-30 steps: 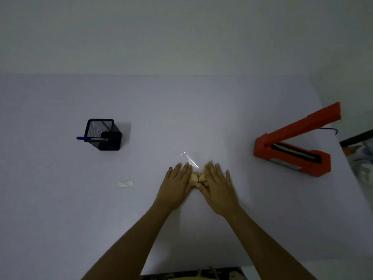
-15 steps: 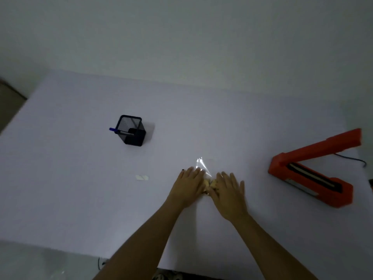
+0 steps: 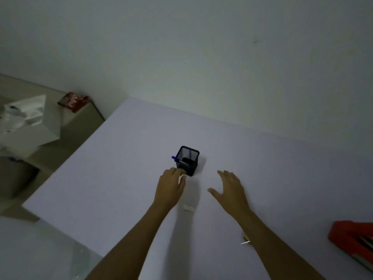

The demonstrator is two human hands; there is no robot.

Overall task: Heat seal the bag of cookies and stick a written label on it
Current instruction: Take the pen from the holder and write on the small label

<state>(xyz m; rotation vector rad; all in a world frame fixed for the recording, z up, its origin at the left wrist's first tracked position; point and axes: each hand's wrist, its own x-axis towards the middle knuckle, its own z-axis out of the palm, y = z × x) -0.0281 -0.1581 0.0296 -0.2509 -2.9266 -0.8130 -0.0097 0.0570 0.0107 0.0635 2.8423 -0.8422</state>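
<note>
A black mesh pen holder (image 3: pixel 188 161) stands mid-table with a blue-capped pen (image 3: pixel 179 160) sticking out on its left. My left hand (image 3: pixel 171 186) reaches up to the holder's front lower corner, fingers curled against it. My right hand (image 3: pixel 231 189) hovers to the right of the holder, fingers spread and empty. A small white label (image 3: pixel 189 207) lies on the table between my forearms. Only a sliver of the cookie bag (image 3: pixel 246 240) shows beside my right forearm. The orange heat sealer (image 3: pixel 351 237) sits at the right edge, partly cut off.
The pale table (image 3: pixel 121 178) ends at its left edge, beyond which a low beige cabinet holds a white plastic bag (image 3: pixel 26 116) and a red packet (image 3: pixel 73 101). A plain wall rises behind the table.
Both hands left the cookie bag and moved up and left toward the pen holder. The view swung left, pushing the sealer to the right edge.
</note>
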